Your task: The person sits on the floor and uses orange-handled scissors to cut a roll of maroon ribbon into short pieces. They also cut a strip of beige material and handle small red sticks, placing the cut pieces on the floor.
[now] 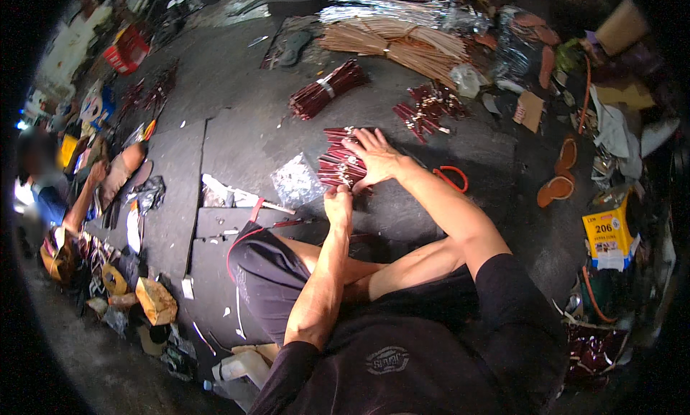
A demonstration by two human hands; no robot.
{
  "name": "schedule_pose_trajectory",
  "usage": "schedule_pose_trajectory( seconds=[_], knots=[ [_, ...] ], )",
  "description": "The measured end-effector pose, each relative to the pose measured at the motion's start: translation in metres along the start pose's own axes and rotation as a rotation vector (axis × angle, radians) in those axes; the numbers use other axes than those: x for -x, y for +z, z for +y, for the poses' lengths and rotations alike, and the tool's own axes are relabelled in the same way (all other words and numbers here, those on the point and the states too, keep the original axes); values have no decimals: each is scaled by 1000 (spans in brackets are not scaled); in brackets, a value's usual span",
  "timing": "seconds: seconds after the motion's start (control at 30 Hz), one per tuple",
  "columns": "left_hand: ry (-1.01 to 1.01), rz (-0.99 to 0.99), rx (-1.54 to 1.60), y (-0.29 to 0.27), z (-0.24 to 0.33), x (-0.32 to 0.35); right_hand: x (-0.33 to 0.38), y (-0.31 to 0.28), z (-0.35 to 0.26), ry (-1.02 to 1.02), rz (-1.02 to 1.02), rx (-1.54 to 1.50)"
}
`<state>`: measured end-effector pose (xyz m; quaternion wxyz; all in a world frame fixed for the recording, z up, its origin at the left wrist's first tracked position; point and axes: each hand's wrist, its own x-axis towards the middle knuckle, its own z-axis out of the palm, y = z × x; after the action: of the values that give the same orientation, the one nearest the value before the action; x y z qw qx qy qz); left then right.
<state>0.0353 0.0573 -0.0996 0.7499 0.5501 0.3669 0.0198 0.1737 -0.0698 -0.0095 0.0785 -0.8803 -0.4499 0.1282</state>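
Observation:
A pile of short dark red strips [335, 172] with small pale or shiny bits along it lies on the dark floor before my crossed legs. Across its right side rests my right hand [377, 158], open, fingers spread and pressing on the strips. My left hand [338, 205] is closed at the near end of the pile, thumb side up; what its fingers pinch is hidden. Beyond the pile lies a bundle of longer dark red strips [329, 89] held by a pale band. More short dark red strips [425, 113] lie loose at the far right.
A clear plastic bag [297, 180] lies left of the pile, a red loop [453, 178] right of it. Tan strips [392, 47] are stacked at the back. Orange-brown sole-shaped pieces [557, 190] and a yellow packet [608, 231] are at right. Another person's arm [83, 195] shows at far left.

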Motion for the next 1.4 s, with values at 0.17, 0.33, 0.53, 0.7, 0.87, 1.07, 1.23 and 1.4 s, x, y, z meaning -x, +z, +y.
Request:
schedule_pose_trajectory(
  seconds=[0.17, 0.33, 0.53, 0.7, 0.87, 1.07, 1.23, 1.4],
  knots=[
    [53, -10, 532, 30, 22, -14, 11, -13, -3, 51, 8, -26],
    [-89, -203, 65, -3, 51, -5, 44, -59, 28, 207, 25, -121],
    [332, -433, -653, -76, 168, 104, 184, -130, 32, 382, 118, -338],
    [463, -7, -1431, -180, 198, 131, 305, -70, -6, 439, 227, -701],
    [354, -243, -1342, -196, 204, 121, 334, -43, -27, 640, 723, -1248],
    [398, -162, -1568, -169, 212, 143, 335, -22, -44, 680, 982, -982],
    [562, -261, -1314, -197, 208, 137, 360, -23, -117, 844, 1034, -888],
    [497, -441, -1607, -179, 224, 108, 388, -17, -160, 925, 1036, -856]
  ],
)
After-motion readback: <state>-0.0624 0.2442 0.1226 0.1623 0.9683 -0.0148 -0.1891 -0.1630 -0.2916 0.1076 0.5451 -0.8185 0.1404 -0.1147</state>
